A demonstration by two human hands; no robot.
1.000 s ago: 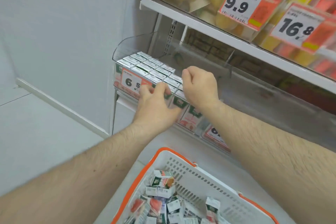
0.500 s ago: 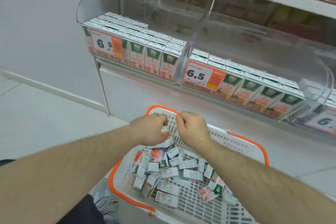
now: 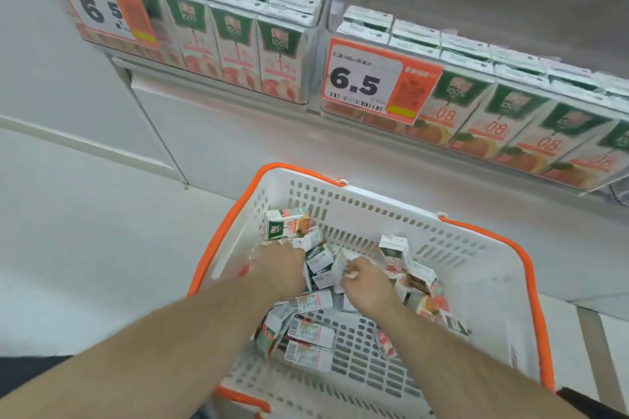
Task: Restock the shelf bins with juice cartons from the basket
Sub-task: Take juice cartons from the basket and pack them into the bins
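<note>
The shelf bins (image 3: 476,85) stand packed in front, with open room only behind. Below them, the basket (image 3: 483,269) holds loose cartons (image 3: 308,333). Both hands dig in: left hand (image 3: 280,270) and right hand (image 3: 366,286) curl among cartons; whether either grips one, I cannot tell.
</note>
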